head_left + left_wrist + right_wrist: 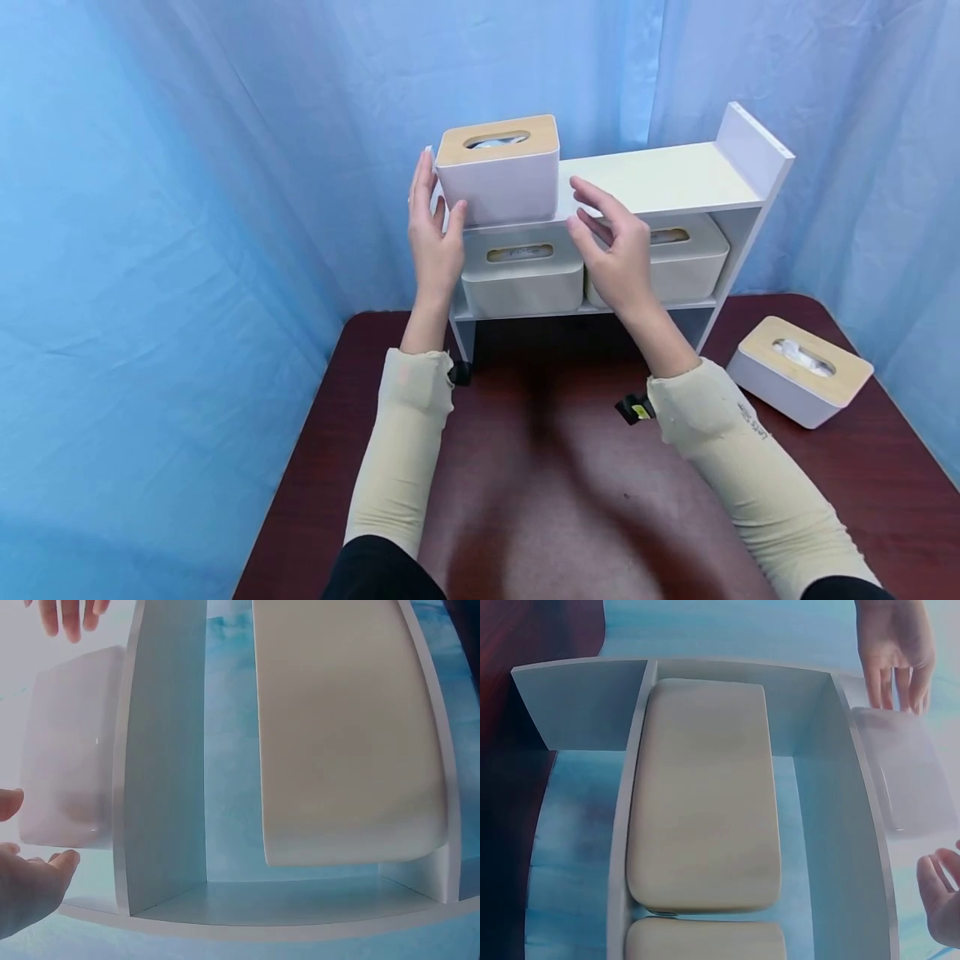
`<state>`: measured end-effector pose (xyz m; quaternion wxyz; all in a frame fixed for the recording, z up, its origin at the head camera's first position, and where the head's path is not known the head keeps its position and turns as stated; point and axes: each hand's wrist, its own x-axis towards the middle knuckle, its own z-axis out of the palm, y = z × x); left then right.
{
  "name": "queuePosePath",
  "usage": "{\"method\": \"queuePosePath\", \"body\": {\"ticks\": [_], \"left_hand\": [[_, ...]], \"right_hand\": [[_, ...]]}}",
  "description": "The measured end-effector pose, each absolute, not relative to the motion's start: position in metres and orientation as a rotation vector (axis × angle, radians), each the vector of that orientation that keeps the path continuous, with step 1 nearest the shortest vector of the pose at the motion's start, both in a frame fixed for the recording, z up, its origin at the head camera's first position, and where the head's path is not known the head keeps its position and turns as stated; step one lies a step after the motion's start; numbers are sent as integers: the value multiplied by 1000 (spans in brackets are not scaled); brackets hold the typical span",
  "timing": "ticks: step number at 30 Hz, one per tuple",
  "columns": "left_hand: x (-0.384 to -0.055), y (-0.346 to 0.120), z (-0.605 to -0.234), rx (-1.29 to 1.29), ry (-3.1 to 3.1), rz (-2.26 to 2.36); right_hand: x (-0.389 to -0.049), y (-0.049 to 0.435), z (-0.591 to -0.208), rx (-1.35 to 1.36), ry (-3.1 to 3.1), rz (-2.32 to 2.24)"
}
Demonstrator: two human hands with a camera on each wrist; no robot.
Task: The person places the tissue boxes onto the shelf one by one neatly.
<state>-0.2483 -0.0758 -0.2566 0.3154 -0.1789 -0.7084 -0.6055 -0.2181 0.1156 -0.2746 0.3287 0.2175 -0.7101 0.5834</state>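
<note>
A white tissue box [498, 187] with a wooden lid stands at the left end of the top shelf of a white rack [637, 177]. My left hand [437, 254] is at the box's left side, fingers extended upward and thumb by its front lower corner; whether it touches is hard to tell. To the right of the box, my right hand [621, 250] hovers apart from it, fingers slightly bent and nothing held. The right wrist view shows the box [907, 772] between both hands, with a gap before the right hand [943, 900].
Two more tissue boxes sit on the lower shelf, a left one [522, 287] and a right one [686, 275] partly behind my right hand. Another tissue box [787, 392] lies on the dark red table [555, 500] at the right. Blue curtains [187, 250] surround the table.
</note>
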Motion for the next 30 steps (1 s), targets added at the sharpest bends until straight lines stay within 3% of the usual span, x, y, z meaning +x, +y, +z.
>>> {"method": "queuePosePath", "body": {"ticks": [30], "left_hand": [[-205,-75,-312,-588,-1801,-1775]], "right_hand": [[-201,140,-335,573,-1885,1508]]}}
